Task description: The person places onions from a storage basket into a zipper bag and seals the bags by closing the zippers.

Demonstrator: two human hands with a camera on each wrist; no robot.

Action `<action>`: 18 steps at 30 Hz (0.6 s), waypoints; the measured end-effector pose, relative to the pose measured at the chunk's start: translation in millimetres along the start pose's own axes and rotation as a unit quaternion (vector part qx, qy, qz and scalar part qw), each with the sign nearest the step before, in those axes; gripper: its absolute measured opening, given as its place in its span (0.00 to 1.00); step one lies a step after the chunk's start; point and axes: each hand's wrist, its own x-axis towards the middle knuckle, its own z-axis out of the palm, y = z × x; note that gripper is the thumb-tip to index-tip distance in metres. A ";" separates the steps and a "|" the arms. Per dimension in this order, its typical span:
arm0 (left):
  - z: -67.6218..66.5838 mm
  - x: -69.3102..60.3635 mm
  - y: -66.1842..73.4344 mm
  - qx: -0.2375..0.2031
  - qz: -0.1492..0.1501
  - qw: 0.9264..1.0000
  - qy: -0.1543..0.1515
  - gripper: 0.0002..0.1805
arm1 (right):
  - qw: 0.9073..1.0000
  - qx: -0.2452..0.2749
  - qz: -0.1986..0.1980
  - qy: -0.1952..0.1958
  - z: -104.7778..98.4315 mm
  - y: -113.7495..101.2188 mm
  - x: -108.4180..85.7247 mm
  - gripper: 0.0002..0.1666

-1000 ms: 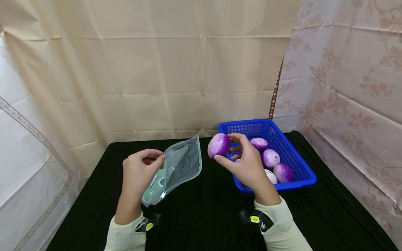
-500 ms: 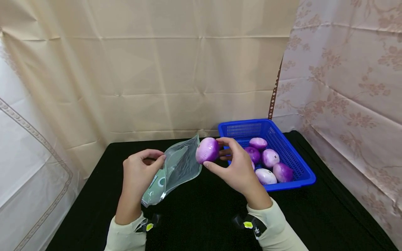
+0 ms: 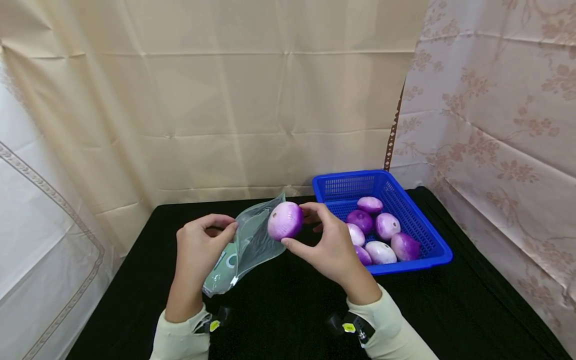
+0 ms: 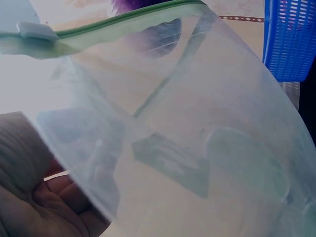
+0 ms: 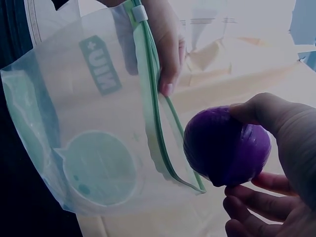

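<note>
Left hand [image 3: 202, 245]: pinches the bag [image 3: 254, 247] by its edge.
Right hand [image 3: 330, 245]: holds an onion [image 3: 285, 220].
Onion: just by the bag's open mouth.
Basket [image 3: 351, 188]: on the right, with more onions [image 3: 387, 226] inside.

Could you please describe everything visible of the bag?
The bag looks like translucent plastic, printed in pale green, including a speech bubble, and edged by a green closure strip with a whitish slider. It tilts, mouth open toward the purple onion; the left hand pinches its edge. Contact with the black table is unclear.
</note>
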 end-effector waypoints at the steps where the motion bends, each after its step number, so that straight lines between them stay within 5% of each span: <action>1: 0.1 -0.1 0.1 0.000 0.001 1.000 -0.001 0.04 | 1.000 0.000 0.000 0.001 0.4 -0.1 -0.2 0.41; 18: -0.2 -1.0 1.1 0.000 0.008 1.000 -0.002 0.03 | 0.999 -0.018 -0.028 0.035 12.7 0.7 -2.7 0.37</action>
